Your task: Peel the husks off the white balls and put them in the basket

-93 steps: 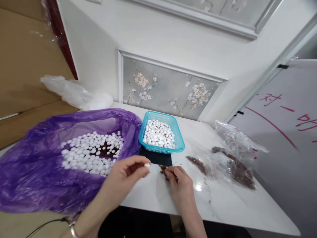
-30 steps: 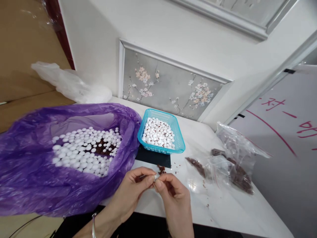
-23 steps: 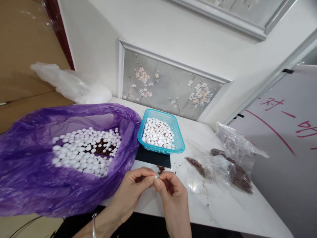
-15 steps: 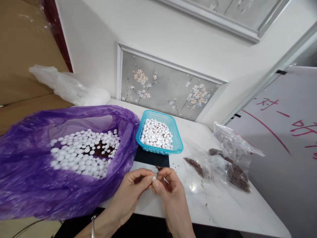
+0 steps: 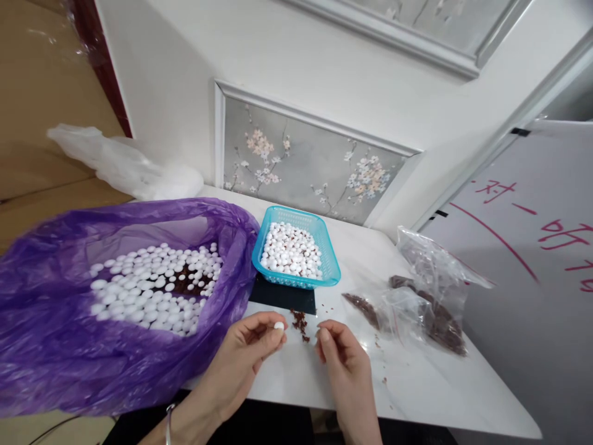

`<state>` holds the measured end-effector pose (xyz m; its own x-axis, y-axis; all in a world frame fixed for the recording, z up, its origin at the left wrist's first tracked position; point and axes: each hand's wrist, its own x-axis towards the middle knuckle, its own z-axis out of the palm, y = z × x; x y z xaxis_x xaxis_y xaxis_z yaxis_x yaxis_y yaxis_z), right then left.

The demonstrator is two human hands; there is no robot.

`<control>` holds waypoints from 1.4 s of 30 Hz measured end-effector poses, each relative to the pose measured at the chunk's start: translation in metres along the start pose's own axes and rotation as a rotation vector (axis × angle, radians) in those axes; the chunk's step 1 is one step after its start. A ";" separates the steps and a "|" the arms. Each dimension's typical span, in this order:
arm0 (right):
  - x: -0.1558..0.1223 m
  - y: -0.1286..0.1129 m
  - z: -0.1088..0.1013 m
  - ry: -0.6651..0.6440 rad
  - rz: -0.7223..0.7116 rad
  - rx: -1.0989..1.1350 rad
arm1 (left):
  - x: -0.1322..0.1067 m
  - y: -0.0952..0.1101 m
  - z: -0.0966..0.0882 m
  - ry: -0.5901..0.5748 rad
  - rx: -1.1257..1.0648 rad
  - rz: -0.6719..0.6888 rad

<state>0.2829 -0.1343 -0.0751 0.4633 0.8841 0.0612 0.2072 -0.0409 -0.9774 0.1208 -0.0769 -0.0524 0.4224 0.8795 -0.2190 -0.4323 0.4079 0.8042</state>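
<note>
Between the thumb and forefinger of my left hand (image 5: 252,349) is a small white foam ball (image 5: 278,326). My right hand (image 5: 345,358) is a little apart to the right, thumb and forefinger pinched together; whatever they hold is too small to make out. On the table between and beyond both hands lies a little heap of reddish-brown bits (image 5: 299,322). A turquoise plastic basket (image 5: 332,272) of white balls mixed with brown bits stands farther back. To the left, an open purple plastic bag (image 5: 236,247) holds many white balls and a dark brown patch.
Clear zip bags (image 5: 440,315) with brown material lie on the right of the white table (image 5: 417,389). A black flat piece (image 5: 282,298) sits before the basket. Behind are a crumpled white plastic bag (image 5: 125,164), a framed flower picture (image 5: 306,154) and a whiteboard (image 5: 523,247).
My hands have moved apart: the right hand has drawn away to the right, while the left keeps the white ball. The brown heap between them now shows more fully.
</note>
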 end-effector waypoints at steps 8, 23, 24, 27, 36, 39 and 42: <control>0.000 0.008 0.006 -0.002 -0.221 -0.420 | -0.002 -0.003 0.002 0.070 0.094 0.081; -0.005 0.020 0.006 0.087 -0.260 -0.464 | 0.057 0.064 0.044 0.063 0.744 0.609; -0.006 0.019 0.007 0.096 -0.248 -0.445 | 0.054 0.070 0.040 0.067 0.818 0.652; -0.008 0.014 0.009 0.135 -0.226 -0.380 | 0.034 0.091 0.014 0.150 1.160 0.763; -0.010 0.016 0.010 0.169 -0.193 -0.381 | -0.013 0.124 -0.081 0.157 1.682 0.308; -0.011 0.015 0.011 0.195 -0.190 -0.398 | -0.014 0.113 -0.088 0.117 1.750 0.300; -0.012 0.011 0.012 0.197 -0.192 -0.405 | -0.011 0.104 -0.092 0.087 1.785 0.318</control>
<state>0.2695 -0.1395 -0.0895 0.5297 0.7904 0.3079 0.6055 -0.0981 -0.7898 -0.0019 -0.0213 -0.0168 0.4398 0.8956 0.0663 0.8248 -0.4321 0.3647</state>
